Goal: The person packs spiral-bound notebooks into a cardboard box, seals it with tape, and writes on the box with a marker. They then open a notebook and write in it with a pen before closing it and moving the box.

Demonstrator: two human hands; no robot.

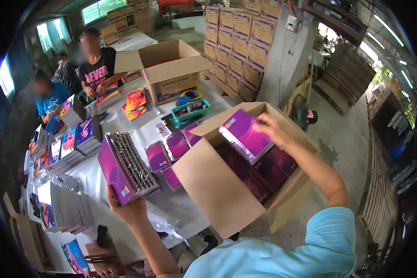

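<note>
My left hand (126,209) grips the near end of a thick stack of purple spiral notebooks (116,169), tilted so that the rows of wire binding face up and to the right. Over an open cardboard carton (217,187), my right hand (274,132) holds a purple spiral notebook (243,132) by its far right part; whether more copies lie beneath it I cannot tell. Inside the carton, several purple notebooks (269,172) lie side by side. Between the left stack and the carton, smaller groups of purple notebooks (156,155) rest on the table.
A teal basket (190,110) and tape rolls (188,95) sit behind the carton. Farther back stands another open carton (177,85). Stacks of notebooks (69,208) line the table's left side, where co-workers (99,65) sit. A concrete pillar (285,60) and stacked cartons (238,41) stand beyond.
</note>
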